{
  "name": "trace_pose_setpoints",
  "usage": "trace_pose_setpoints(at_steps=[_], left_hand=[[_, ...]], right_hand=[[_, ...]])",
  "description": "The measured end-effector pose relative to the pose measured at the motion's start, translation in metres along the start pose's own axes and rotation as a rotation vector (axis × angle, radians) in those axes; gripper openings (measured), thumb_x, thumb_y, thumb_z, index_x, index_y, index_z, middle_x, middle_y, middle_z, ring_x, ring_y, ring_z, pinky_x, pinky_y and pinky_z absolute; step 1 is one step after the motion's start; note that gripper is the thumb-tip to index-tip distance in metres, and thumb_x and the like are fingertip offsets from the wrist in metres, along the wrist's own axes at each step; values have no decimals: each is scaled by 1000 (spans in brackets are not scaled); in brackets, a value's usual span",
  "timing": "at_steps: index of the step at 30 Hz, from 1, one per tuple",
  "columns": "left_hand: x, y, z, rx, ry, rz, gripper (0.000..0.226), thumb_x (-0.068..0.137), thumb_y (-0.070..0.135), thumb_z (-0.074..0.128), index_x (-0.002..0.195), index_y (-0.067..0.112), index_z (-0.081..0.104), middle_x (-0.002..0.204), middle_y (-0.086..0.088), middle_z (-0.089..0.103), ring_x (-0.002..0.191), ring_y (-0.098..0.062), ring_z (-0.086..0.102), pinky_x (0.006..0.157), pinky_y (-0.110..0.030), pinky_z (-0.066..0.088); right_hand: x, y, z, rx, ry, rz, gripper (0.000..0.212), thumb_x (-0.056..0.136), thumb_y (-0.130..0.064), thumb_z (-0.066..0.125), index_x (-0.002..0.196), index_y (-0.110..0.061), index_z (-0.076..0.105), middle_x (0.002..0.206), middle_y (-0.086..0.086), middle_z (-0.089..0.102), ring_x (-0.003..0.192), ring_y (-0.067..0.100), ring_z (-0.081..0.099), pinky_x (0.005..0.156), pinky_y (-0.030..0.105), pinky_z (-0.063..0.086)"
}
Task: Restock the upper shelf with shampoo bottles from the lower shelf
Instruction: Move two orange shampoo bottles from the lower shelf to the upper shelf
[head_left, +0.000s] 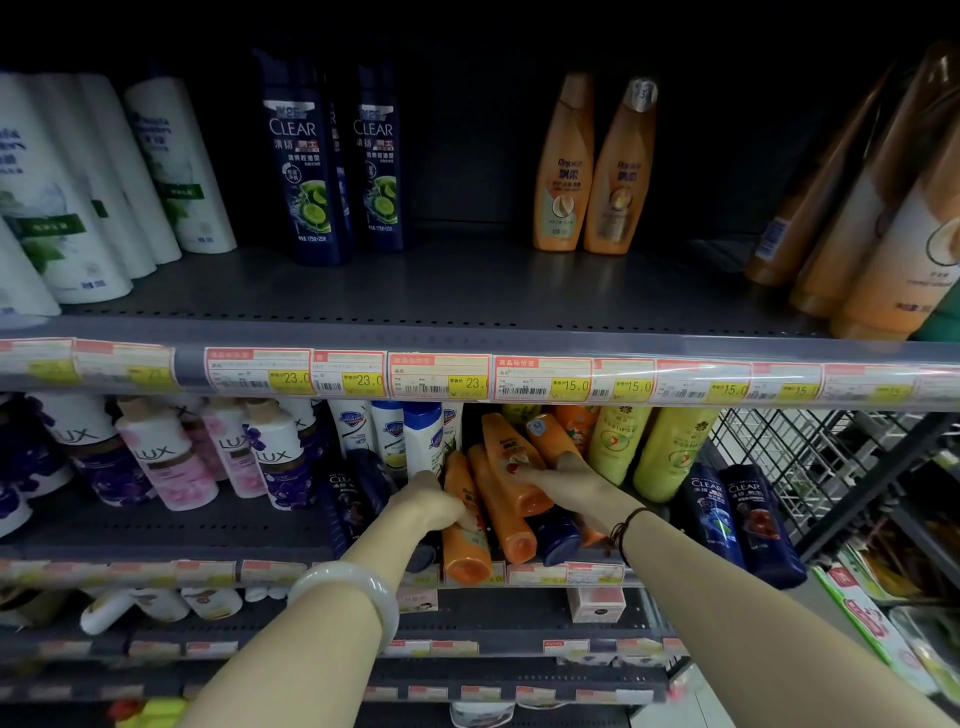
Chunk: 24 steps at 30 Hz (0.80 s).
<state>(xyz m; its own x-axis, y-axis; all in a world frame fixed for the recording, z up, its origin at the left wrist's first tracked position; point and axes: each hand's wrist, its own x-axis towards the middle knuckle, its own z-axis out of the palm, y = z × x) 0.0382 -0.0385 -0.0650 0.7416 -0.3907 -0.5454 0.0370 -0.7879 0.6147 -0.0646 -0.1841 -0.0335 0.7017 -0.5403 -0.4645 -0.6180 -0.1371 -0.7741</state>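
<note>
Upper shelf (467, 291): a wide bare stretch between two dark blue bottles (306, 161) and a standing orange pair (592, 166). Bare floor also runs in front of both, out to the price strip (519, 382) on the front edge. White bottles (78, 197) crowd the left end and leaning orange bottles (872, 234) the right.

Lower shelf (208, 519): tightly packed under the strip, with little headroom.

Orange shampoo bottles, three, on the lower shelf, lying down. Their long axes run front to back, wide bases toward the front edge and narrow tops pointing to the rear.
- Left bottle (465, 545): its base juts over the front lip. The left hand (431, 504) has its fingers curled round the bottle's middle.
- Middle bottle (511, 535): lies between the other two, touching both.
- Right bottle (527, 493): rests propped on its neighbours, top tilted up. The right hand (561, 478) clasps it, fingers laid across its face.

Wire basket (810, 452): stands just beyond the shelf's right end.
</note>
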Motion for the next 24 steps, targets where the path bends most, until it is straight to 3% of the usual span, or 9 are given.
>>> trace_pose_setpoints(at_steps=[3, 7, 13, 17, 19, 21, 24], left_hand=[[0, -2, -4, -126, 8, -17, 66, 51, 14, 85, 110, 5, 58, 107, -12, 66, 99, -27, 64, 92, -40, 54], [0, -1, -8, -263, 5, -27, 55, 58, -2, 84, 107, -2, 60, 105, -15, 66, 98, -25, 62, 87, -32, 54], [-4, 1, -7, -195, -6, -20, 55, 57, 4, 85, 106, -1, 61, 107, -14, 66, 102, -27, 63, 93, -37, 53], [-4, 0, -9, -313, -18, 19, 47, 64, -1, 80, 108, -2, 64, 110, -15, 67, 103, -26, 63, 93, -34, 51], [-7, -2, -11, -365, -35, 46, 44, 67, 0, 78, 109, 0, 65, 112, -14, 68, 105, -25, 63, 97, -36, 50], [-9, -3, -12, -384, -49, 70, 47, 69, 1, 77, 114, 3, 64, 115, -12, 67, 109, -25, 62, 99, -37, 49], [-13, -3, -15, -421, -61, 95, 53, 69, 3, 77, 119, 6, 61, 118, -10, 66, 112, -25, 61, 101, -38, 48]], right_hand=[[-1, 1, 0, 80, -7, 24, 72, 76, -36, 73, 136, -10, 42, 129, 11, 59, 116, 27, 58, 104, 42, 45], [-5, 3, -1, 170, -21, 24, 65, 78, -28, 74, 133, -12, 44, 129, 10, 59, 116, 28, 58, 104, 43, 45], [-4, 6, 1, 172, -8, 25, 72, 72, -33, 76, 133, -10, 44, 124, 11, 62, 109, 27, 62, 99, 43, 49], [-3, 7, 0, 239, -16, 26, 66, 73, -26, 77, 131, -12, 48, 123, 11, 63, 108, 28, 62, 98, 45, 50], [-4, 8, -1, 250, -10, 28, 65, 74, -25, 76, 131, -10, 48, 120, 10, 64, 102, 25, 63, 85, 38, 54], [-6, 8, -2, 253, 3, 25, 62, 77, -23, 74, 131, -9, 48, 116, 7, 64, 90, 19, 62, 66, 28, 48], [-9, 8, -5, 289, 28, 12, 58, 79, -21, 72, 131, -9, 48, 110, 5, 61, 79, 12, 56, 58, 23, 39]])
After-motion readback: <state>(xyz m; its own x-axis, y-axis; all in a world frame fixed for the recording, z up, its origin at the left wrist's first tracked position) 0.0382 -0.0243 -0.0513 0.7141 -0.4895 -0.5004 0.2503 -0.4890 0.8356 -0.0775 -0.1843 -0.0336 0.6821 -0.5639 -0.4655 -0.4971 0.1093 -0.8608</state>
